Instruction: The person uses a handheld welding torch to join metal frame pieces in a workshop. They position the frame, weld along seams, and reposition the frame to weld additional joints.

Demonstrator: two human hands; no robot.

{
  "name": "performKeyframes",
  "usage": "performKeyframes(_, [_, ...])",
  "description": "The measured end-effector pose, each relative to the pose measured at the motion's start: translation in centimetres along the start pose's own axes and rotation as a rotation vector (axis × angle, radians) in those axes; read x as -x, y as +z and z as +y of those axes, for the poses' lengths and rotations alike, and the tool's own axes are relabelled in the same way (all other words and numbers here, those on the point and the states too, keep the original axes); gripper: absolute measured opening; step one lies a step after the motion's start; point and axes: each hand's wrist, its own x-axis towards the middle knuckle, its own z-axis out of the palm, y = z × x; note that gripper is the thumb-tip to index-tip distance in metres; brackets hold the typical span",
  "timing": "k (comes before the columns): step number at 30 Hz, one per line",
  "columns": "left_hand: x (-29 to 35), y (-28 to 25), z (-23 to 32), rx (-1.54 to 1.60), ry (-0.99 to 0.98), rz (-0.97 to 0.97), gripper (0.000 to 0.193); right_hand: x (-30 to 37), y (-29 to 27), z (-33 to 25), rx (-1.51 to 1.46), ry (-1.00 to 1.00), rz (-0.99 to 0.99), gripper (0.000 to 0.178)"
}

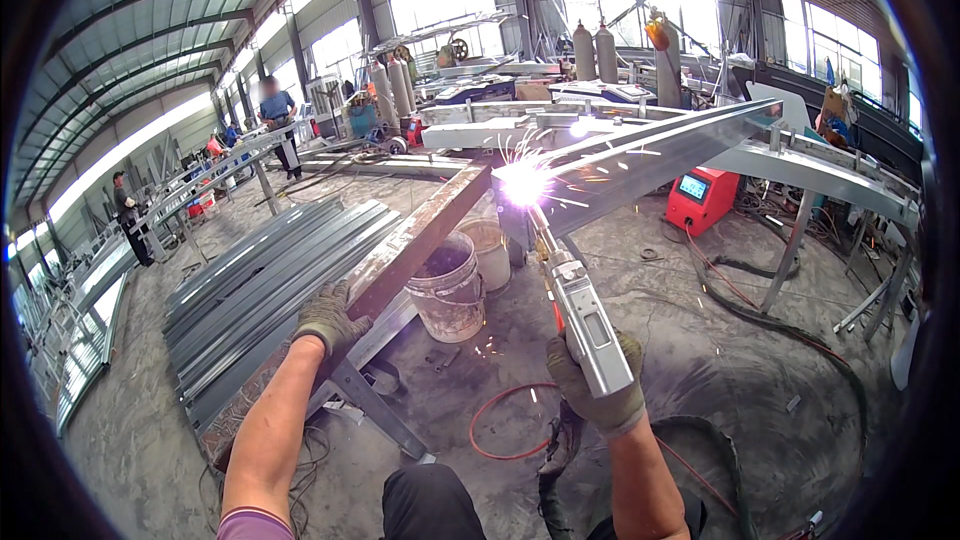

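My right hand (pixel 597 380), in a dark work glove, is wrapped round the grip of a silver welding gun (pixel 592 325). The gun points up and away from me, its nozzle at the near end of a long grey metal profile (pixel 650 162). A white-violet glare with flying sparks hides the exact contact spot. My gloved left hand (pixel 334 319) lies on a rusty steel beam (pixel 425 230), fingers spread over its top. The beam runs diagonally up to the glare. A dark hose and a red cable trail below my right hand.
Two dirty buckets (pixel 447 290) stand below the beam. Stacked grey metal profiles (pixel 265 280) lie on the left. A red machine with a screen (pixel 703 200) sits on the floor at right, near hoses (pixel 800 335). Gas cylinders (pixel 606 52) stand behind; several people work at far left.
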Motion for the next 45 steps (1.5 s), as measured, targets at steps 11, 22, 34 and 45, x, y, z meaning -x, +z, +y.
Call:
performKeyframes(11, [-0.7,1.2,-0.7,-0.019,0.020,0.042,0.108,0.2,0.0,0.1,0.058,-0.019,-0.001,0.009])
performKeyframes(22, [-0.1,-0.2,0.6,-0.008,-0.004,-0.035,0.099,1.7,-0.3,0.2,0.083,-0.090,-0.051,0.012])
performKeyframes(34, [-0.3,0.4,-0.1,-0.011,0.012,0.003,0.099,2.1,0.5,-1.0,-0.085,-0.018,-0.082,0.023])
performKeyframes(45, [-0.2,0.1,0.6,-0.015,-0.013,-0.034,0.100,2.1,-2.1,1.6,-0.011,0.056,0.024,0.024])
